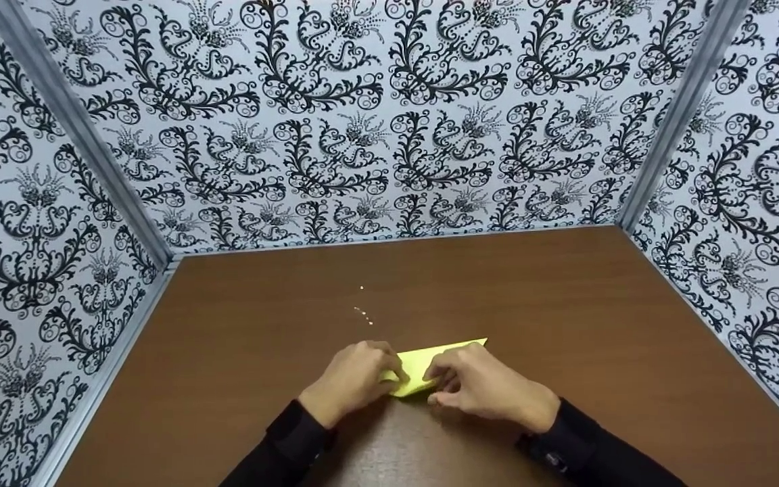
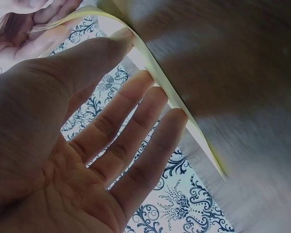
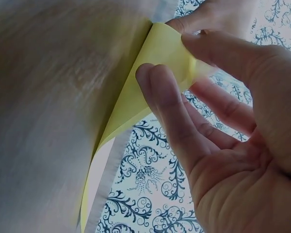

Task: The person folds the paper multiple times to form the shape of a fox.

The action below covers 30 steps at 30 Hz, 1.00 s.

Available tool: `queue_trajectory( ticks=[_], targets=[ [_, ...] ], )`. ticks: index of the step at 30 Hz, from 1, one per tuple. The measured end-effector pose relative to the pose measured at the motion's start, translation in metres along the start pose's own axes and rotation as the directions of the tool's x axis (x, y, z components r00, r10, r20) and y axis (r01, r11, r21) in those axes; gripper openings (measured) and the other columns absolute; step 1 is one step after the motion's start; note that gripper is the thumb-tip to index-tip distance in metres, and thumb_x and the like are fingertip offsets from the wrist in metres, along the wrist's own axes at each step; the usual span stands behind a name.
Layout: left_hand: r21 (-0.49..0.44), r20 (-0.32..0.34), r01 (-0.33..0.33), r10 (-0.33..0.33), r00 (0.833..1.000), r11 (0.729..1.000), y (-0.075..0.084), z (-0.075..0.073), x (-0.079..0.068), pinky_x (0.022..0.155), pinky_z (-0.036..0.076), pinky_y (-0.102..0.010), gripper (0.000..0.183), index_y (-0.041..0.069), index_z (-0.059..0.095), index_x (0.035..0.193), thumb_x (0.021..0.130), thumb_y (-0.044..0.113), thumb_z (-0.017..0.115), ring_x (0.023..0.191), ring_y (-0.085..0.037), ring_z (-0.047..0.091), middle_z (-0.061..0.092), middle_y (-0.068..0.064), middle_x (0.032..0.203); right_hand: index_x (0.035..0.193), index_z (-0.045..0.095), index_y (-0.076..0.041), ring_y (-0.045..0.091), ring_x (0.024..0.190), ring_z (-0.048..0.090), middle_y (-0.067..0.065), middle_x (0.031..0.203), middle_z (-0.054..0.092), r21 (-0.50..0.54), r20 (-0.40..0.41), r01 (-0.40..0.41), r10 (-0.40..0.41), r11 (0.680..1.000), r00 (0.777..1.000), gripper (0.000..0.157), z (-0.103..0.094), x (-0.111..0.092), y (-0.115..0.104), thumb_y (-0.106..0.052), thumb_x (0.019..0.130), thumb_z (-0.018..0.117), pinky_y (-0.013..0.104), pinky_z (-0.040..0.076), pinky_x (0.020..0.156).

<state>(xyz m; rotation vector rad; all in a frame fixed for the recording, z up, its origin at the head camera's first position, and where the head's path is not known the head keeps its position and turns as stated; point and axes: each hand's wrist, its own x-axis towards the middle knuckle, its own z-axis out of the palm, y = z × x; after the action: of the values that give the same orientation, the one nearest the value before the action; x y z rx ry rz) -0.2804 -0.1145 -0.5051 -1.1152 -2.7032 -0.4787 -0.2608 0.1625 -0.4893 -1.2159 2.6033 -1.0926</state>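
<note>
A yellow sheet of paper (image 1: 420, 364) lies on the brown table, its near edge bent up. My left hand (image 1: 360, 375) holds the left end, fingers curled over it in the head view. From the left wrist, the thumb (image 2: 121, 41) and fingertips (image 2: 177, 116) meet the paper's pale strip (image 2: 172, 94). My right hand (image 1: 487, 382) holds the paper's near edge, thumb below and fingers above. In the right wrist view the paper (image 3: 157, 53) curls between thumb and fingers, with two fingertips (image 3: 155, 73) against its yellow face.
Several tiny pale specks (image 1: 364, 313) lie on the brown table (image 1: 498, 284) beyond the paper. Patterned black-and-white walls (image 1: 389, 135) close off the back and both sides, with grey posts (image 1: 683, 115) at the corners.
</note>
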Motion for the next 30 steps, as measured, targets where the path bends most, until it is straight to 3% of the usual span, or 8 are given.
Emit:
queue_trajectory(
  ticks=[8,11,19,30],
  targets=[
    [-0.003,-0.005,-0.006,0.006,1.0,1.0,0.0014,-0.0013,-0.0018,0.086,0.071,-0.04,0.01,0.021,0.094,0.1,0.093,0.016,0.099,0.102,-0.019,0.084,0.087,0.002,0.109,0.105,0.085,-0.006,0.01,0.086,0.084,0.006,0.098,0.088,-0.072,-0.076,0.106,-0.111,0.992,0.991,0.005,0.0026,0.0028,0.0047,-0.002,0.103,0.088,0.028,0.071,0.076],
    [0.002,-0.004,-0.007,0.007,1.0,1.0,0.0015,-0.001,-0.0018,0.086,0.071,-0.039,0.01,0.021,0.093,0.099,0.093,0.015,0.099,0.102,-0.018,0.083,0.087,0.002,0.109,0.101,0.086,-0.009,0.009,0.083,0.082,0.003,0.095,0.087,-0.092,-0.11,0.127,-0.137,0.988,0.984,0.008,0.0038,0.0032,0.0061,-0.001,0.103,0.087,0.028,0.07,0.073],
    [0.011,-0.023,-0.027,0.027,0.999,1.0,0.0007,-0.0014,-0.0009,0.086,0.071,-0.04,0.01,0.019,0.093,0.097,0.092,0.014,0.099,0.101,-0.019,0.084,0.087,0.001,0.108,0.1,0.084,-0.007,0.008,0.067,0.075,0.005,0.087,0.081,-0.029,-0.118,0.053,-0.056,0.998,0.991,0.007,0.0056,0.0057,0.0042,-0.003,0.106,0.084,0.013,0.059,0.061],
    [0.002,-0.034,-0.028,0.028,0.999,1.0,0.0026,-0.0017,-0.0014,0.084,0.071,-0.04,0.012,0.019,0.093,0.097,0.091,0.01,0.099,0.099,-0.019,0.084,0.087,0.002,0.107,0.099,0.084,-0.012,0.006,0.059,0.071,0.003,0.084,0.08,0.014,-0.11,-0.038,0.04,0.999,0.993,0.01,0.0096,0.0062,0.0062,-0.011,0.109,0.083,0.013,0.053,0.054]
  ],
)
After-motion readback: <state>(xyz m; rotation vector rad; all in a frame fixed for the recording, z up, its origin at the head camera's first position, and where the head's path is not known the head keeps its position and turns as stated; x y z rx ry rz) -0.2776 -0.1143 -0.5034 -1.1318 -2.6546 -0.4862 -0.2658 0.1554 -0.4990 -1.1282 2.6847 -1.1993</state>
